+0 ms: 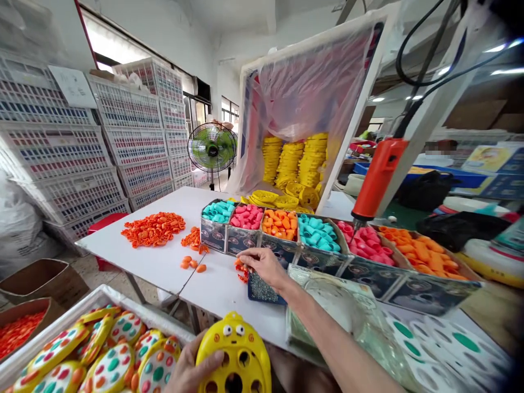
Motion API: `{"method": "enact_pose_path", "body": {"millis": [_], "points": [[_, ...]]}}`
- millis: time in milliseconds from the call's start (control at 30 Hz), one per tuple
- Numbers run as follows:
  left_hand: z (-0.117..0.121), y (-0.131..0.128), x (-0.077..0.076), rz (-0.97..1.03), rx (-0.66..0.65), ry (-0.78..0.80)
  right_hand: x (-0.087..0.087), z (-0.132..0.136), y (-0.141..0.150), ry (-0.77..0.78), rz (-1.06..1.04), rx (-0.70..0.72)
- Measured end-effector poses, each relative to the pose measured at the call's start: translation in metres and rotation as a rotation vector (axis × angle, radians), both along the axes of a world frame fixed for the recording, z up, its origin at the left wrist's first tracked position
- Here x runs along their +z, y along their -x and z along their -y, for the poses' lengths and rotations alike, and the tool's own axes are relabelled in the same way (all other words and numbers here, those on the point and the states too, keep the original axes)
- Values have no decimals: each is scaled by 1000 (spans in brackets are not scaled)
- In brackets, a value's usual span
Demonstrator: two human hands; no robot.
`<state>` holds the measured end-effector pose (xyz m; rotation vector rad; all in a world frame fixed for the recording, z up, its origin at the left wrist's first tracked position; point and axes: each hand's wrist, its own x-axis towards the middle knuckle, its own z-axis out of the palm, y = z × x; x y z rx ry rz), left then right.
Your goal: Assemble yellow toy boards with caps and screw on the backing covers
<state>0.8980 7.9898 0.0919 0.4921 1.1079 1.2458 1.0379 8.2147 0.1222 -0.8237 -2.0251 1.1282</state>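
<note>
My left hand (189, 370) grips a yellow chick-faced toy shell (233, 355) with round holes, held low at the table's near edge. My right hand (264, 266) reaches across the white table (164, 262) with fingers curled down on a few small orange pieces (241, 269), beside a small dark tray of tiny screws (262, 290). Just beyond the hand stand cardboard bins (262, 221) of teal, pink and orange buttons.
A heap of orange pieces (153, 228) lies at the table's left. A tray of finished colourful toys (94, 349) sits lower left. A red electric screwdriver (379, 177) hangs on the right. Yellow shells (295, 164) are stacked behind plastic sheeting. White crates (82, 142) and a fan (212, 147) stand behind.
</note>
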Motion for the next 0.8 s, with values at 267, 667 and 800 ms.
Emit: {"method": "enact_pose_path", "body": {"millis": [267, 667, 800], "points": [[-19, -20, 14, -5, -34, -78, 6, 80, -55, 275, -219, 51], [-22, -38, 14, 55, -91, -117, -14, 125, -71, -143, -137, -59], [-22, -39, 16, 28, -93, -125, -20, 132, -68, -423, -126, -87]]}}
